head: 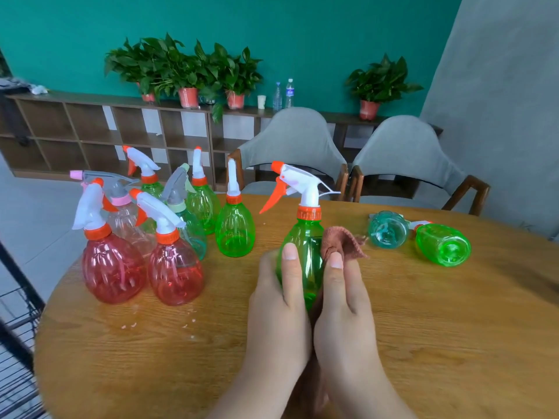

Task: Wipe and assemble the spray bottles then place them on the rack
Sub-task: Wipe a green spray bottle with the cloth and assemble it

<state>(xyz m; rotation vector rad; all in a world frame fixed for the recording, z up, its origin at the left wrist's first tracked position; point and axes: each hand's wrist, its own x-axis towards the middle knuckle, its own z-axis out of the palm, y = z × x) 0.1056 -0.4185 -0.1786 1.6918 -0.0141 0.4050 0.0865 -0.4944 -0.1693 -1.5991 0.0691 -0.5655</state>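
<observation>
Rust-brown cloth [341, 240] is bunched under the right hand [344, 303], whose thumb pins it against the side of a green spray bottle [305, 252]. The left hand [278, 300] wraps the bottle's other side, thumb laid up the front. The bottle is upright near the middle of the wooden table [453, 328]; the hands hide its base, so I cannot tell whether it rests there or is lifted.

Its white-and-orange trigger head [299, 186] is already fitted, so I judge this to be the wiping step. Next the cloth has to work round the whole body. Then 1 hand must let the cloth go and carry the bottle left to the black wire rack [18, 313] at the table's edge.

Farther left stands a cluster of capped bottles, 2 red ones [113, 267] nearest. Farther right, 2 bottles lie on their sides, a teal bottle [387, 232] and a green one [443, 244], likely still to be done. Beyond stand 2 grey chairs [293, 140].
</observation>
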